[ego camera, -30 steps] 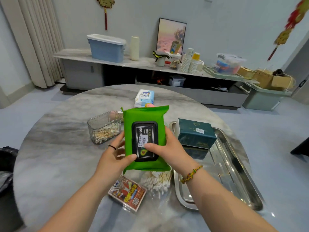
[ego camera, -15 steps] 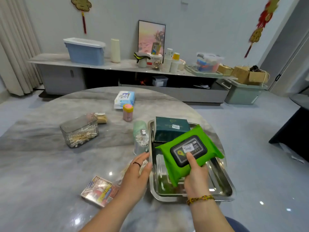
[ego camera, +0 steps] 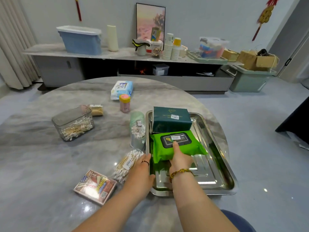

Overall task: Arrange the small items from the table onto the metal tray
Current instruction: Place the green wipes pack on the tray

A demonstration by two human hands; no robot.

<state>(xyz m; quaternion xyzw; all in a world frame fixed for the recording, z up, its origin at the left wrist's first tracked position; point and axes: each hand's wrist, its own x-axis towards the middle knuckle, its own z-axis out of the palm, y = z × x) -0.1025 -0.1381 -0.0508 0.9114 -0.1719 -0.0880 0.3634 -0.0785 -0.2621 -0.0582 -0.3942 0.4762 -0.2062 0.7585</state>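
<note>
A metal tray (ego camera: 219,168) sits at the table's near right. A dark green box (ego camera: 172,119) lies at its far end. My right hand (ego camera: 179,159) holds a green wet-wipes pack (ego camera: 177,147) low in the tray just in front of the box, thumb on top and fingers underneath. My left hand (ego camera: 142,169) lies flat by the tray's left rim, touching a bag of cotton swabs (ego camera: 127,164).
On the table to the left are a pack of cards (ego camera: 95,186), an open round cotton-swab tub (ego camera: 138,134), a clear swab box (ego camera: 73,125), a toothpick bundle (ego camera: 97,110), a pink jar (ego camera: 124,103) and a blue-white tissue pack (ego camera: 122,89). A cluttered low cabinet (ego camera: 127,54) stands beyond.
Both hands held the green pack over the table; my right hand alone carried it right and lowered it into the tray. My left hand let go and dropped to the swab bag.
</note>
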